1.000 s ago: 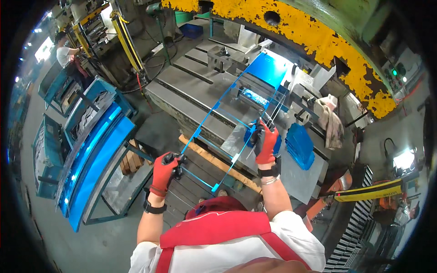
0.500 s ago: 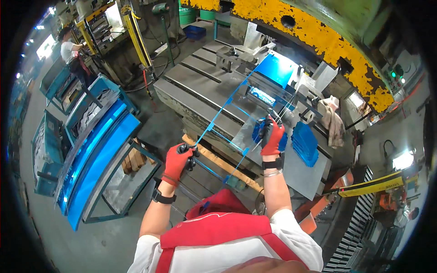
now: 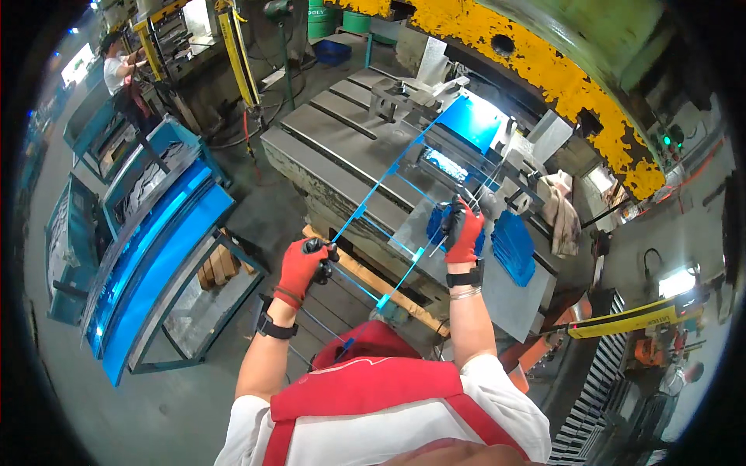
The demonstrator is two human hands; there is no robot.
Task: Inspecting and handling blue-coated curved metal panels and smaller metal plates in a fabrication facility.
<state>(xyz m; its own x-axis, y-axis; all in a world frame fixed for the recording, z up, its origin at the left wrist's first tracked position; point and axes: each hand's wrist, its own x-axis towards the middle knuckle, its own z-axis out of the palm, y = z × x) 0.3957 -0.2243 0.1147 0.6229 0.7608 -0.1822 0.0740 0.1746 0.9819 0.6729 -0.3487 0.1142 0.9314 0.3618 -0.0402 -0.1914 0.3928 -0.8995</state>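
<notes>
My left hand point(image 3: 305, 268), in a red and black glove, is closed on the left edge of a narrow blue cut-out sheet strip point(image 3: 360, 211). This ladder-like strip runs from the press die back towards my apron, with open gaps between its rungs. A solid blue sheet part point(image 3: 471, 123) lies at the die. My right hand point(image 3: 465, 229), gloved alike, is closed on a thin metal rod-like tool point(image 3: 488, 184) beside the die. Just left of that hand are dark blue cut pieces point(image 3: 439, 224), partly hidden. A stack of blue cut plates point(image 3: 513, 247) lies to its right.
A slotted press bed point(image 3: 342, 116) stands ahead under a chipped yellow press ram point(image 3: 536, 70). Long blue sheets point(image 3: 167, 272) lie on a rack at left, near bins of scrap. A wooden bar point(image 3: 412, 309) runs along the bed's front. Another person point(image 3: 123, 78) works far left.
The blue strip has come nearer to me, its near rungs now lower and reaching my apron. My left hand has shifted slightly left; my right hand has barely moved.
</notes>
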